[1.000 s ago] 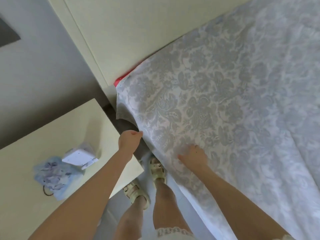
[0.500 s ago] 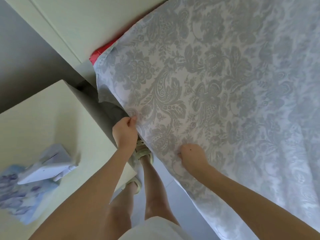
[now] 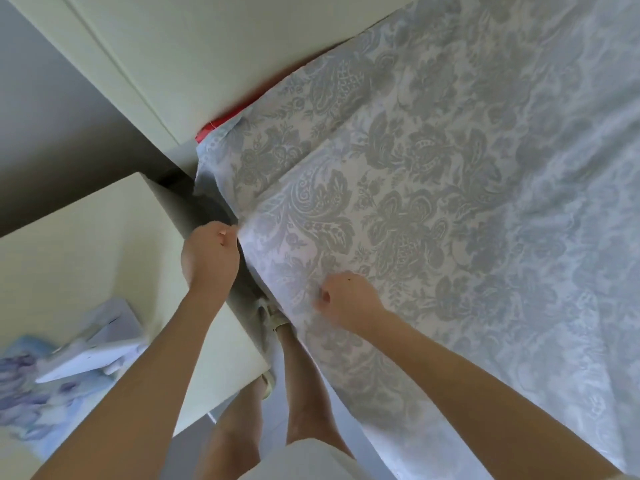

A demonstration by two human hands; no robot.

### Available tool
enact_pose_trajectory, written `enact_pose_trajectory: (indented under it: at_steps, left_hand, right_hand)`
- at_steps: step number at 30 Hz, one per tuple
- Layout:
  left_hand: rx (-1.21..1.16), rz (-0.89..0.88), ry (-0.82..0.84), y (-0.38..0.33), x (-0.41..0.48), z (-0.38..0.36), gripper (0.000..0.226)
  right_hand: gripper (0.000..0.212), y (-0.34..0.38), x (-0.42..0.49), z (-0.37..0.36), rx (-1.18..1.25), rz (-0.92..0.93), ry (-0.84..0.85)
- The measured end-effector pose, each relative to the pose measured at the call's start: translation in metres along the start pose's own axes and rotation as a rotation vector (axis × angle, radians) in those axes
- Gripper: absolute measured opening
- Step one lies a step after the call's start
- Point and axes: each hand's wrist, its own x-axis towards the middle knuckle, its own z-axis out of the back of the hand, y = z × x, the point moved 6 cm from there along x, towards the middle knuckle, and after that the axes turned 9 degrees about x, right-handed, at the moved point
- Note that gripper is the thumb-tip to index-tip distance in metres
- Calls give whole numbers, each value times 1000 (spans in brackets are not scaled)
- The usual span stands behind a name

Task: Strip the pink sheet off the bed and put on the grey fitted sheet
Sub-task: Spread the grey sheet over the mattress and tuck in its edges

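The grey fitted sheet [image 3: 433, 209], pale with a grey floral pattern, is spread over the bed and hangs down its near side. My left hand [image 3: 211, 256] pinches the sheet's edge close to the bed's corner. My right hand [image 3: 348, 299] grips a fold of the same sheet a little further along the side. A strip of red-pink fabric [image 3: 221, 123] shows between the sheet's corner and the headboard [image 3: 214, 46].
A cream bedside table [image 3: 86, 258] stands left of the bed, leaving a narrow gap where my legs are. On it lie a white box [image 3: 93, 351] and a blue floral pouch [image 3: 20, 386]. The grey wall is at far left.
My left hand has risen along the sheet's edge toward the corner and now pinches it. My right hand has closed on the fabric. A crease has formed from the corner across the sheet.
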Motion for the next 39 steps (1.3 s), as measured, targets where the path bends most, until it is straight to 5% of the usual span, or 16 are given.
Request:
enact_pose_trajectory:
  at_steps: [3, 7, 12, 15, 19, 24, 32, 34, 39]
  left_hand:
    - [-151, 115, -62, 2, 17, 21, 22]
    - [-261, 148, -66, 2, 52, 35, 41]
    - [-599, 136, 145, -11, 91, 15, 49]
    - [-550, 100, 255, -3, 102, 3, 36]
    - [-418, 14, 397, 6, 98, 7, 79]
    - [14, -283, 155, 4, 85, 45, 68]
    - [305, -288, -567, 8, 70, 118, 45]
    - [290, -203, -582, 14, 79, 109, 46]
    - [282, 39, -376, 28, 114, 64, 7]
  right_hand:
    - [23, 19, 24, 73, 14, 88, -315]
    - [35, 60, 62, 165, -75, 247, -588]
    - [45, 98, 129, 205, -324, 339, -501]
    - [46, 107, 150, 204, -411, 373, -392]
    - [33, 117, 155, 206, -525, 386, -371]
    - [25, 118, 132, 223, -404, 472, -460]
    - [28, 149, 88, 253, -163, 809, -821]
    - [25, 152, 91, 247, -134, 850, -894]
    - [12, 148, 120, 215, -239, 828, -964]
